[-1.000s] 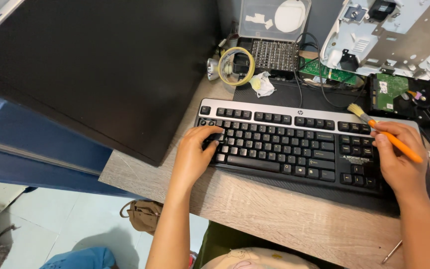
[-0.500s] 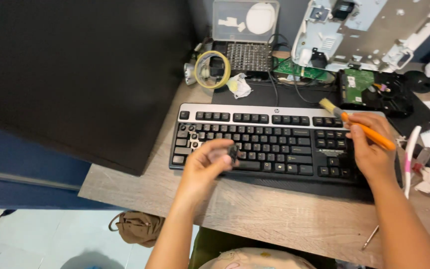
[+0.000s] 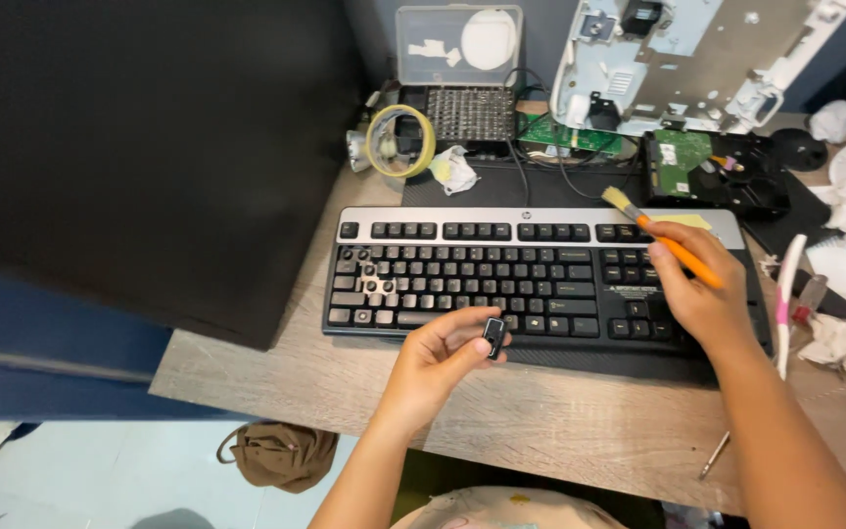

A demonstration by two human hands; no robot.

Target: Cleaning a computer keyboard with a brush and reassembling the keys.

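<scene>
Wood-grain desk point(image 3: 580, 431) bears keyboard point(image 3: 540, 279); fingers pinch keycap point(image 3: 493, 337), brush point(image 3: 663, 238).

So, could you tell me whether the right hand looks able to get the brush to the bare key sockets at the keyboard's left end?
Probably yes: the right hand holds the brush above the keyboard, and nothing covers the sockets.

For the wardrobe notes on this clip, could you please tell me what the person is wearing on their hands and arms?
Nothing is worn on either. The left hand and right hand are bare, without gloves, rings, a watch or bracelets in view. Both forearms are bare too, with no sleeves reaching them up to the bottom edge of the picture.
</scene>
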